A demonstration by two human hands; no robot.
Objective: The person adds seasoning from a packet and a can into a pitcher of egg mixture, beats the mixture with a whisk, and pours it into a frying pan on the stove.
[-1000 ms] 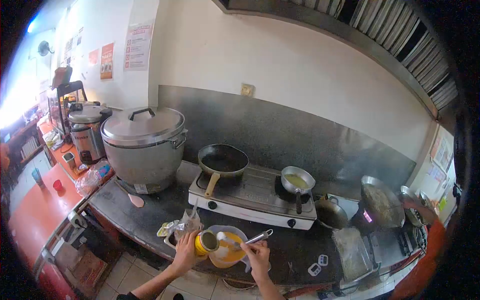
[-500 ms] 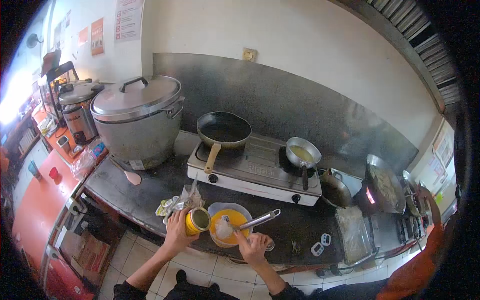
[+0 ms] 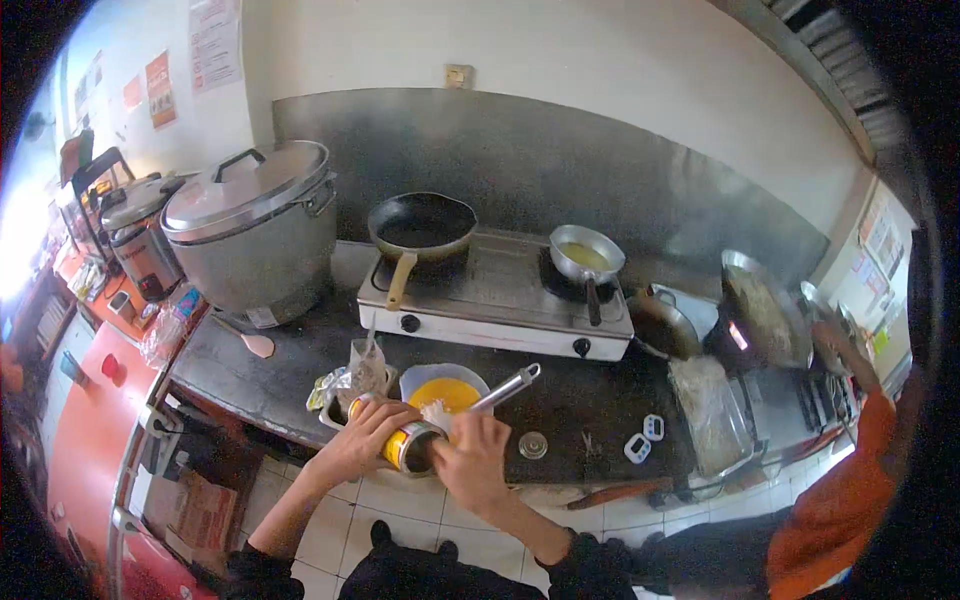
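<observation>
My left hand [image 3: 372, 438] is wrapped round a yellow can [image 3: 400, 447], tipped on its side with its mouth toward my right hand. My right hand [image 3: 473, 462] is closed at that mouth, fingers against the rim; anything inside them is hidden. Just behind both hands stands a translucent bowl [image 3: 413, 376] of orange-yellow liquid [image 3: 445, 392] with a white heap [image 3: 436, 414] in it. A steel-handled utensil [image 3: 508, 388] leans out of the bowl to the right; its head is hidden. Beside my left hand are an open plastic bag [image 3: 368, 368] and a crumpled packet [image 3: 326, 388].
Behind the bowl sits a two-burner stove [image 3: 480, 315] with a frying pan [image 3: 425, 225] and a small saucepan [image 3: 588, 254]. A large rice cooker [image 3: 255, 235] stands left. White timers [image 3: 637, 448] and a small round lid [image 3: 533, 445] lie right. A co-worker's orange sleeve [image 3: 850, 500] is at far right.
The can has gone from upright to tipped over toward the right. My right hand has left the utensil's handle area and come to the can's mouth. The camera view has shifted slightly.
</observation>
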